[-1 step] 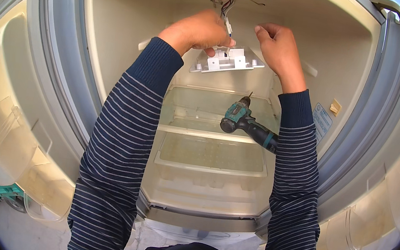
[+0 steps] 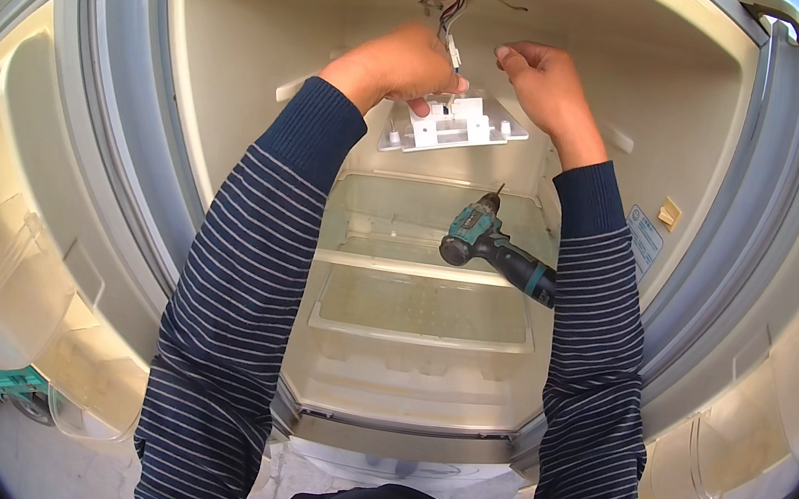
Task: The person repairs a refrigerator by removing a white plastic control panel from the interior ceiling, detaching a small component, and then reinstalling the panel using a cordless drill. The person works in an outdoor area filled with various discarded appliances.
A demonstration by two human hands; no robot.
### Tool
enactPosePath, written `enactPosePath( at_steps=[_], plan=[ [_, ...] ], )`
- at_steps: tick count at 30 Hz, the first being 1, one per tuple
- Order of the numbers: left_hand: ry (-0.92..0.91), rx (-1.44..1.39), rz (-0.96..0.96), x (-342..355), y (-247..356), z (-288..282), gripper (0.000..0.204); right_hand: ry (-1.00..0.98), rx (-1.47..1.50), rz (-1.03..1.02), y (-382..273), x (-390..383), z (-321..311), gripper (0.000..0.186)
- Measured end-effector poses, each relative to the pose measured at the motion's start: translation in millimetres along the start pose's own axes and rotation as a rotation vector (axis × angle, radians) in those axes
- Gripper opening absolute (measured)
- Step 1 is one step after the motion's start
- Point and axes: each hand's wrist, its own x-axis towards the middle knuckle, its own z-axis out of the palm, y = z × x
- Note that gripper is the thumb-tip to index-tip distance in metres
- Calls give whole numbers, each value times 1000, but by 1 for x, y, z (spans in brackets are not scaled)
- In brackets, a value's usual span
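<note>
head camera faces close into open fridge.

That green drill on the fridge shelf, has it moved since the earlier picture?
No. The green drill lies at the same spot on the glass shelf, bit pointing up toward the back wall, as before.

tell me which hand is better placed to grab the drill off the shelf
Right, probably: the right hand is free beside the wires, and the drill lies by that forearm. The left hand holds the white plastic cover.
</note>
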Motion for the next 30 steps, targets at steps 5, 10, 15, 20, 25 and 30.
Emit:
enactPosePath(
  at_steps=[5, 10, 15, 20, 25, 30],
  plan=[
    [144, -218, -52, 5, -16, 12, 27, -367, 393, 124, -1, 22, 27, 33],
    [174, -437, 35, 9, -36, 22, 22, -410, 319, 111, -2, 26, 28, 29],
    [108, -521, 33, -1, -44, 23, 25, -451, 357, 141, 1, 19, 31, 28],
    [-22, -708, 28, -13, -55, 29, 27, -504, 361, 100, 3, 20, 37, 29],
    [-106, -912, 93, -8, -68, 30, 26, -393, 398, 48, 2, 17, 44, 30],
    [0, -906, 83, -11, -72, 38, 25, -382, 459, 62, 1, 13, 44, 29]
  ],
)
